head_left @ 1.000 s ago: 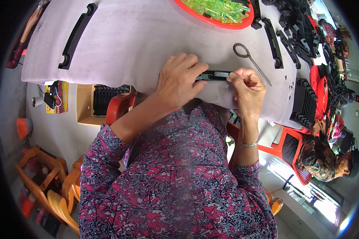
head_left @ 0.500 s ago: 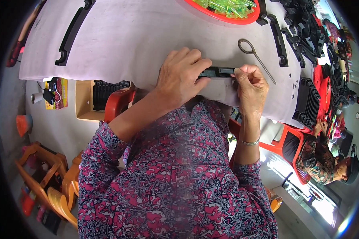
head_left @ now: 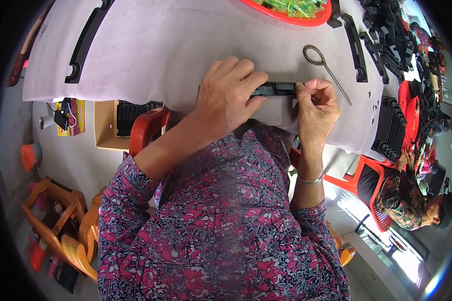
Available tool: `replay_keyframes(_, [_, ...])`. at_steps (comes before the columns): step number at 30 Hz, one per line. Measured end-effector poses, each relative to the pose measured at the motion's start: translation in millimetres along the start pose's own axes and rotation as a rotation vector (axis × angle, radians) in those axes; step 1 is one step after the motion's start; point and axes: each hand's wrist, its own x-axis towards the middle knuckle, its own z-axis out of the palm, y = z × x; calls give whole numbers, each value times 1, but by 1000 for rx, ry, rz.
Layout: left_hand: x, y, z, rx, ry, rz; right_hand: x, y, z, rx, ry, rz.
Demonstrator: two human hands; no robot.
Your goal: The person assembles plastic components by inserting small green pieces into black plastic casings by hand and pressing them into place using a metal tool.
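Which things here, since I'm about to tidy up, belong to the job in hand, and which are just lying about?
Belongs to the job, I'd judge:
black bar, held by the left hand and right hand
probably the similar bar at left
perhaps the green pieces in the red bowl and the ring-handled rod

Apparently just lying about:
orange container
wooden furniture

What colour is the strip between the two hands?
The strip looks black, seen best in the head view.
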Motion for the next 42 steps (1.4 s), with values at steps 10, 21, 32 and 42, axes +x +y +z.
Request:
replay_keyframes(10, [7, 10, -7, -14, -21, 32, 0, 2, -1, -156, 4, -51])
replay_keyframes(21, [18, 2, -4, 33, -236, 232, -5, -10, -2, -396, 38, -136])
replay_keyframes(32, [17, -4, -2, 47, -248, 243, -3, -6, -1, -368, 52, -174])
replay_keyframes(42, [17, -3, -2, 67, -261, 247, -6, 3, 2, -333, 114, -199])
